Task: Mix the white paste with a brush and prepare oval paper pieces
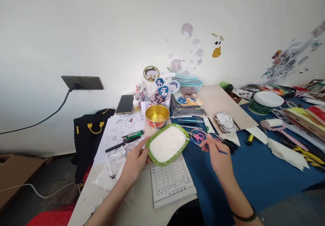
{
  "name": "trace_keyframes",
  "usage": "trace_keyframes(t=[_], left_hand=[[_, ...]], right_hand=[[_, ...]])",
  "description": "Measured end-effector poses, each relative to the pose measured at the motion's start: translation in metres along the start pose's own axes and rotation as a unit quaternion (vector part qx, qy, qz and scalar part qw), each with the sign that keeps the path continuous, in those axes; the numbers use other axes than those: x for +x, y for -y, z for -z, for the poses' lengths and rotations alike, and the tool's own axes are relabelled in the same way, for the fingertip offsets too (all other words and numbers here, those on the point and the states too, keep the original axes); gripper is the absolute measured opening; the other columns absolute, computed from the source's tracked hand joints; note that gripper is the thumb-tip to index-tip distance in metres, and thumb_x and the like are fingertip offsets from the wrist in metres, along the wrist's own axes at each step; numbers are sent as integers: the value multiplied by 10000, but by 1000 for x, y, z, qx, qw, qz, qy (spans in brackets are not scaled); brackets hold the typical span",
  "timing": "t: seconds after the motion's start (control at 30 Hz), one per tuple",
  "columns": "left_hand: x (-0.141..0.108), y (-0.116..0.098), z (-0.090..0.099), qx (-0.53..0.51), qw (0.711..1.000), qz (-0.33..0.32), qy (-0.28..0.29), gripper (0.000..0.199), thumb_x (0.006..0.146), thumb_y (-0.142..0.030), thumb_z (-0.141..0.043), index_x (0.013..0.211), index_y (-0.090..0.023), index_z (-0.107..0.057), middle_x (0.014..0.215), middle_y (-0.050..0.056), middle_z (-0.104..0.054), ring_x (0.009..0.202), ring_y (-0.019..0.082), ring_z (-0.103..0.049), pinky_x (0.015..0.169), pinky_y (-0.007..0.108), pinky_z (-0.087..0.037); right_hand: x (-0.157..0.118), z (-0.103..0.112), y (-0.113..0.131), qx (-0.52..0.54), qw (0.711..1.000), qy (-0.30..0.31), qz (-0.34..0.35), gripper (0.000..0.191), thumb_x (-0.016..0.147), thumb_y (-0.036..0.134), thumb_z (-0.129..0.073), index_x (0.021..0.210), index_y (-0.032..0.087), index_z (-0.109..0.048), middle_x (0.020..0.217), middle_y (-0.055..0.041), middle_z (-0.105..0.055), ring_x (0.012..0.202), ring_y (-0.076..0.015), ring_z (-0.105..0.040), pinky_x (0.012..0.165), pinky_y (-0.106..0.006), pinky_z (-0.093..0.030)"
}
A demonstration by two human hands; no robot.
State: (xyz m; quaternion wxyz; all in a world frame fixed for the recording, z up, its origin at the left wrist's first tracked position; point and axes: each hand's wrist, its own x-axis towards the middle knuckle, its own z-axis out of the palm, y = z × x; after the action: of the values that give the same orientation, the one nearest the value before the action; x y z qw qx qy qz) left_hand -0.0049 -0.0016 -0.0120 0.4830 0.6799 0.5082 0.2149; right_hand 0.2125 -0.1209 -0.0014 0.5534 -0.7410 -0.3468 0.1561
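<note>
A green-rimmed shallow dish point(187, 131) holds smooth white material, and white smears mark its rim. My left hand point(135, 160) grips the dish's left edge, thumb and fingers closed on the rim. In my right hand point(217, 153) is a thin blue paintbrush point(222, 152), pinched between the fingers. Its pale tip reaches the right side of the dish; whether it touches the white material I cannot tell. Right behind the dish stands an open round tin point(156, 121), gold inside. Under the front of the dish lies a printed form pad point(174, 182).
Pink-handled scissors point(199, 137) lie between dish and right hand. Crumpled white paper point(111, 172) is left of my left hand. A phone point(125, 104) and standing cut-out stickers point(162, 91) are at the back. A white-lidded tub point(266, 102) stands right, near a pink roller point(286, 131).
</note>
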Motion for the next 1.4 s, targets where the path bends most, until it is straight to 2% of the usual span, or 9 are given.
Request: trace_keyframes(t=[0.13,0.3,0.47,0.63,0.8,0.97,1.1,1.27,1.4], left_hand=[[-1,-2,0,-6,1000,3,-2,552,766,-261,-368,1306,-192,-458,461,-79,-509,374,122,-409,417,229,-361],[-1,-3,0,-9,1000,1,-3,565,752,-274,-369,1302,-186,-463,462,-75,-515,368,121,-408,395,223,-347],[-1,-3,0,-17,1000,6,-3,577,751,-274,-374,1313,-165,-450,454,-81,-496,351,113,-392,392,224,-351],[-2,-4,0,-19,1000,-3,-1,566,759,-259,-375,1310,-151,-452,463,-72,-507,344,107,-390,385,219,-348],[-2,-4,0,-30,1000,4,-2,566,766,-258,-383,1315,-137,-443,458,-73,-494,345,105,-386,377,214,-343],[-2,-3,0,-30,1000,3,0,553,767,-259,-387,1308,-160,-452,457,-78,-493,350,106,-386,372,210,-344],[-2,-2,1,-34,999,7,-1,557,768,-259,-383,1313,-166,-447,456,-77,-496,364,108,-391,375,207,-346],[-3,-2,1,-39,999,10,4,559,770,-272,-393,1318,-168,-445,459,-73,-495,359,108,-392,358,205,-337],[-2,-4,1,-44,999,14,4,565,770,-266,-398,1322,-150,-442,452,-72,-491,351,108,-396,359,205,-341]], right_hand=[[-2,-2,2,46,994,102,18,514,848,535,-445,521,177,-616,544,-39,-604,543,-146,-557,550,-246,-448],[0,-6,-1,14,1000,-18,-10,496,838,541,-461,545,178,-628,537,-35,-592,555,-149,-556,552,-246,-442],[-5,-17,-6,81,993,79,24,503,858,508,-446,517,175,-604,535,-31,-597,529,-137,-547,543,-242,-437],[2,-13,-9,57,998,-17,-5,491,838,530,-471,543,172,-632,524,-33,-586,532,-143,-539,542,-251,-429],[2,-13,-6,76,992,101,12,504,848,526,-460,516,177,-610,537,-34,-595,531,-144,-543,543,-254,-429],[7,-12,-7,38,999,-32,-13,498,833,546,-473,536,178,-631,526,-31,-589,535,-146,-544,543,-252,-425],[4,-20,-6,69,994,79,30,504,852,526,-453,531,177,-626,549,-36,-608,542,-145,-557,554,-255,-440],[6,-8,-7,58,998,-8,-15,505,826,545,-484,512,176,-624,504,-31,-579,510,-134,-533,515,-241,-426],[5,-8,-8,73,994,84,21,507,829,548,-472,525,175,-631,549,-47,-611,535,-148,-553,532,-254,-453]])
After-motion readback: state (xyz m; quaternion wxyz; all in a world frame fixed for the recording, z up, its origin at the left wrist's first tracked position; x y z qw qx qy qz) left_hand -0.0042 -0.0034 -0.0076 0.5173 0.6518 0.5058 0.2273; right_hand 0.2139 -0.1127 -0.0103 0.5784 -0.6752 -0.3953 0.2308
